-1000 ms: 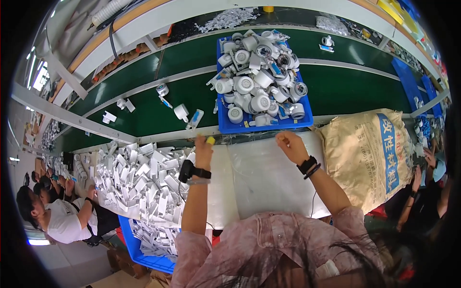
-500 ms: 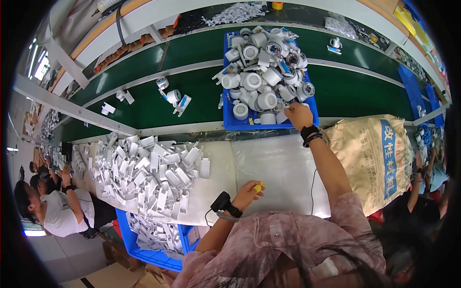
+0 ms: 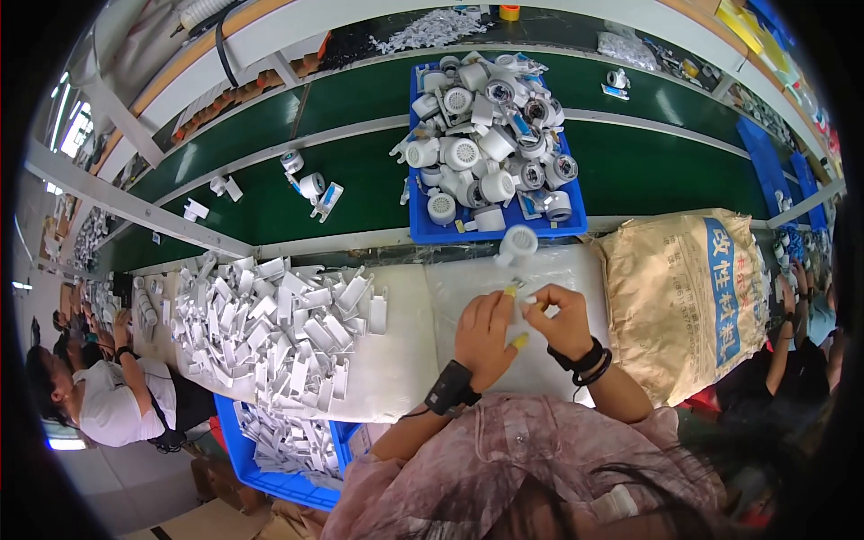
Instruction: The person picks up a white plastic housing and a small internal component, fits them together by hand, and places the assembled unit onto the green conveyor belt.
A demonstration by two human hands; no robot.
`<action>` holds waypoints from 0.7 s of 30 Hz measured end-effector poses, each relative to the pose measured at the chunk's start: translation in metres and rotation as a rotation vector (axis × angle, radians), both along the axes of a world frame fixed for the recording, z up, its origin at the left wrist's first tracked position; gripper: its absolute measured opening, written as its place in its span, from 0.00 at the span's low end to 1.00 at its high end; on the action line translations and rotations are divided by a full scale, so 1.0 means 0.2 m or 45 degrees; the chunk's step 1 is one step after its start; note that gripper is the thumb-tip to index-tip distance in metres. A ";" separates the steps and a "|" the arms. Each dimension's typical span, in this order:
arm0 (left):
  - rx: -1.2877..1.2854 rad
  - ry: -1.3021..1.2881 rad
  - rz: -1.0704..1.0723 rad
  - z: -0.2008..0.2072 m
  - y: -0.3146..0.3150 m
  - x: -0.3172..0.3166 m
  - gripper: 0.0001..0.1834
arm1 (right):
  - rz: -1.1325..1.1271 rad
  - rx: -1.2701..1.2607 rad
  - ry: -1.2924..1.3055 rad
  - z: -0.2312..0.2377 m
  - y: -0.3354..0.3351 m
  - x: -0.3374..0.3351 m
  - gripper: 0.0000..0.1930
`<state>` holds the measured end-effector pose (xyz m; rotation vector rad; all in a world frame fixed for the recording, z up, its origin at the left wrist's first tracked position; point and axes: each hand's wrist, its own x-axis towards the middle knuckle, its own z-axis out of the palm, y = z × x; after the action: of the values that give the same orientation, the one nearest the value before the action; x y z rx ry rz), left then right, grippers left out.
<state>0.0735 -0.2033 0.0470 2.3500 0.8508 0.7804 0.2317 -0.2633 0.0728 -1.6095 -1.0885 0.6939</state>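
My left hand [image 3: 484, 340] and my right hand [image 3: 560, 320] meet over the work surface, fingers bent in toward each other. Between them is a white plastic unit with a round head [image 3: 518, 241], which sticks out beyond my fingertips. Its lower end is blurred and partly hidden by my fingers, which close on it from both sides. Yellow covers sit on the left thumb and a left fingertip. Just beyond, a blue crate [image 3: 580, 202] is heaped with similar white units [image 3: 462, 154], some showing grilles, others clear round ends or blue parts.
A pile of white plastic housings [image 3: 270, 315] spreads over the left of the table, above a blue bin [image 3: 236, 450] of more pieces. A large paper sack [image 3: 670, 306] stands on the right. Several loose units [image 3: 311, 184] lie on the green conveyor [image 3: 360, 162]. A co-worker [image 3: 126, 396] is at left.
My right hand has come back from the crate toward me with a white round-headed unit. My left hand has moved up and right to meet it. The view has shifted slightly.
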 end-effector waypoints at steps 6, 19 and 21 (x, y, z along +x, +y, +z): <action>-0.536 0.070 -0.352 -0.01 0.02 -0.04 0.24 | 0.167 -0.021 0.681 -0.15 -0.07 0.05 0.18; -1.534 -0.502 -0.488 0.13 0.13 -0.17 0.16 | 0.974 -0.298 1.185 -0.23 -0.20 -0.01 0.14; -1.484 -0.386 -0.397 0.15 0.14 -0.17 0.14 | 0.936 -0.334 1.083 -0.19 -0.21 0.02 0.12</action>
<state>0.0396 -0.1751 0.0765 1.2326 0.5399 0.3213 0.2351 -0.3047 0.0349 -0.8771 -0.9229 1.8613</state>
